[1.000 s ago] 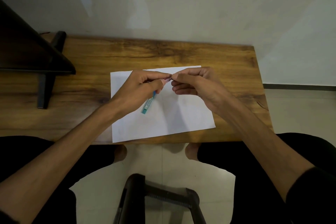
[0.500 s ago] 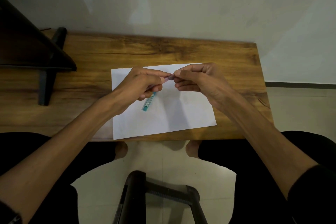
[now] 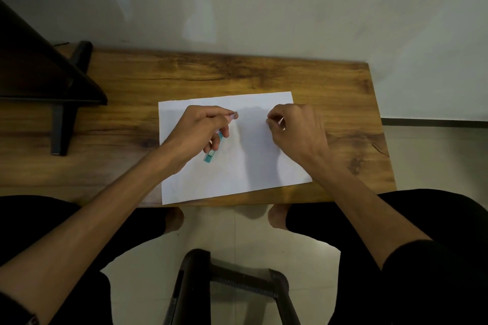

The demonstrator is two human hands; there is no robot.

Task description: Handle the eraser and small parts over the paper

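Left grip (image 3: pixel 200 129) curls round a teal pen (image 3: pixel 213 150) over the white paper (image 3: pixel 237 166) mid-surface; right grip (image 3: pixel 293 126) pinches something tiny, perhaps its cap (image 3: pixel 282 122). Such a small piece could slip and roll off the near edge.

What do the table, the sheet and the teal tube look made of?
Table: wood or wood-look laminate, with brown grain and knots and a slight sheen. Sheet: plain white paper, matte, thin and flat. Teal tube in the left hand: probably plastic, smooth with a printed label.
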